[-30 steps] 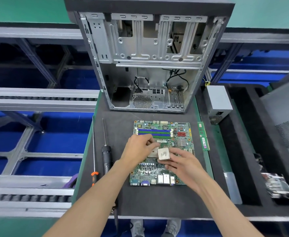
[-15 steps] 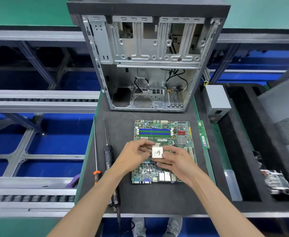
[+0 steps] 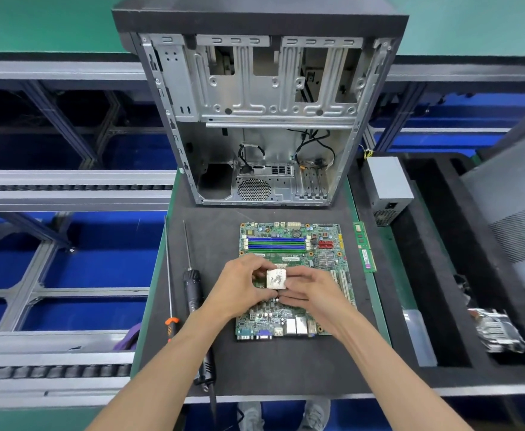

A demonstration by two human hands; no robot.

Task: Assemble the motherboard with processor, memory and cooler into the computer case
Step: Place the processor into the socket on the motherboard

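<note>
A green motherboard (image 3: 289,241) lies flat on the black mat, blue memory slots at its far end. Above its middle, a square silver processor (image 3: 276,278) smeared with thermal paste is pinched between both hands. My left hand (image 3: 239,284) holds its left edge with thumb and fingertips. My right hand (image 3: 311,290) holds its right edge. The socket beneath is hidden by my hands. The open computer case (image 3: 255,119) stands upright behind the board. A memory stick (image 3: 364,247) lies right of the board. A cooler (image 3: 497,332) sits in the right tray.
A black electric screwdriver (image 3: 194,287) and an orange-handled screwdriver (image 3: 170,306) lie left of the board. A grey power supply (image 3: 387,188) stands at the right of the case. A black foam tray (image 3: 441,275) and a grey case panel (image 3: 516,219) occupy the right side.
Both hands carried the processor a little toward the far side and left, over the board's middle. My left hand's fingers have come onto the chip's left edge.
</note>
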